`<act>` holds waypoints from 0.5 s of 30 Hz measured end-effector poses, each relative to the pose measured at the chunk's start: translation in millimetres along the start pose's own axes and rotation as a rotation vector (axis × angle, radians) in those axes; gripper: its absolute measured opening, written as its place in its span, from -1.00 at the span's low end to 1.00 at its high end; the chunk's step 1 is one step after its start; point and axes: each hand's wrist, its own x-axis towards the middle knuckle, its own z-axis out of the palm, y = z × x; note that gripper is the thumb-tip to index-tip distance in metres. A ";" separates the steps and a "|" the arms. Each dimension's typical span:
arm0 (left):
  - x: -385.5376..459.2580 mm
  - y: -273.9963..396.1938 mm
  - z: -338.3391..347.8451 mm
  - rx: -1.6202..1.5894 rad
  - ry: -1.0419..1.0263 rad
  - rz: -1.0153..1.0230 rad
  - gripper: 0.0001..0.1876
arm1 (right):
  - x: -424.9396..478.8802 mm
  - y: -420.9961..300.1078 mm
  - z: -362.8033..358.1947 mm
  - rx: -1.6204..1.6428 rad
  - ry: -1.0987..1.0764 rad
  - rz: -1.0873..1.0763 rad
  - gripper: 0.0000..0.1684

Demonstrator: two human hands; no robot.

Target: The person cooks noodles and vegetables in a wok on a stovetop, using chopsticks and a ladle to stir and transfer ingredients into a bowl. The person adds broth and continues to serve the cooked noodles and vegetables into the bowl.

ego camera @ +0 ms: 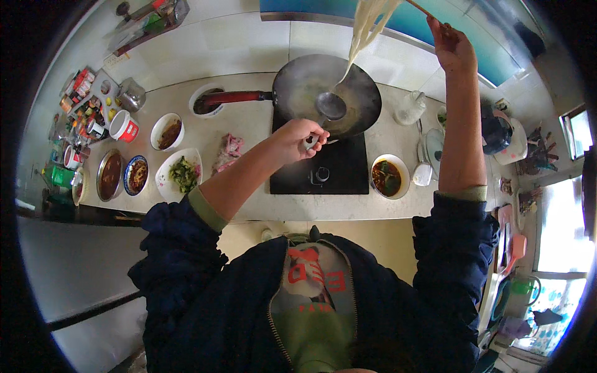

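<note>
Noodles (pixel 366 32) hang in a long bundle from chopsticks (pixel 418 7), which my right hand (pixel 453 46) grips high at the upper right. Their lower ends trail down into the wok (pixel 298 79), where cloudy liquid (pixel 308 100) steams. In my left hand (pixel 305 140) is the handle of a metal ladle (pixel 331 106), its bowl held over the wok beside the noodle ends. The wok sits on a black cooktop (pixel 322 172), its red handle (pixel 238 96) pointing left. To the right of the cooktop stands a bowl of dark red broth (pixel 386 178) with greens in it.
Left on the counter are a plate of chopped greens (pixel 184 173), a bagged item (pixel 228 151), a bowl of brown food (pixel 169 134) and sauce jars (pixel 88 116). Right are a glass jar (pixel 410 108), a white-filled spoon (pixel 422 172) and a glass lid (pixel 434 147).
</note>
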 end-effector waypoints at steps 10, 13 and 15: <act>-26.8 18.3 17.1 -0.038 -0.089 0.037 -0.79 | -79.1 34.4 11.6 -0.153 0.287 -0.106 -0.81; -37.9 21.1 34.0 -0.019 -0.142 0.042 -0.77 | -99.5 17.8 -16.4 -0.147 0.249 -0.093 -0.80; -44.3 20.2 42.4 0.003 -0.190 0.033 -0.77 | -116.3 5.9 -30.7 -0.089 0.238 -0.089 -0.75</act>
